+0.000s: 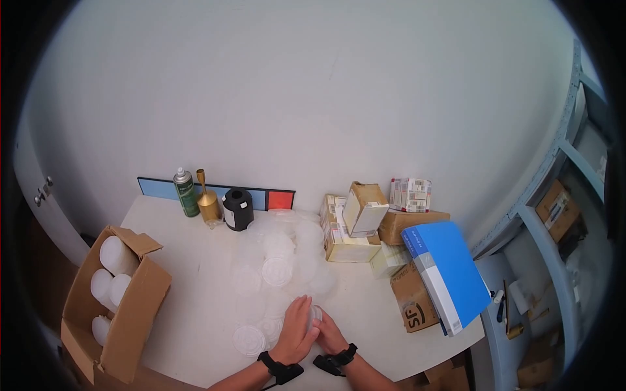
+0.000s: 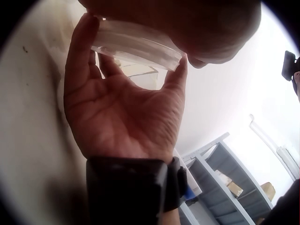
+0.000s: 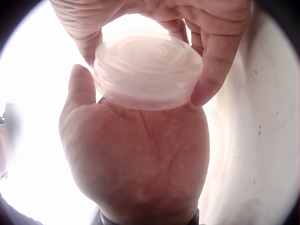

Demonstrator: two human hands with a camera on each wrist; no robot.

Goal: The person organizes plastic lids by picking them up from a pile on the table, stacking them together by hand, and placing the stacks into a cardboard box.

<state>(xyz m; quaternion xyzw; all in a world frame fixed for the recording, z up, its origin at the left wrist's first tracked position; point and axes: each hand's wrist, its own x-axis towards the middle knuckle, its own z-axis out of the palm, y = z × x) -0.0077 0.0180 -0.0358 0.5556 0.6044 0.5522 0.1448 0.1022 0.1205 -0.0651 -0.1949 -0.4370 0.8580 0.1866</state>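
Note:
My left hand grips a short stack of clear round plastic lids by its edge, thumb on one side and fingers on the other. Against the stack's opposite face lies my right hand, palm toward it and thumb straight beside it. The stack hides the right fingertips in the right wrist view. More round lids, among them one lid left of my hands and another lid farther back, lie on the white table. Clear plastic wrapping is heaped behind them.
At left stands an open cardboard box with several white cylinders. A spray can, brass-coloured object and black container stand along the wall. Small boxes and a blue file folder occupy the right side, beside metal shelving.

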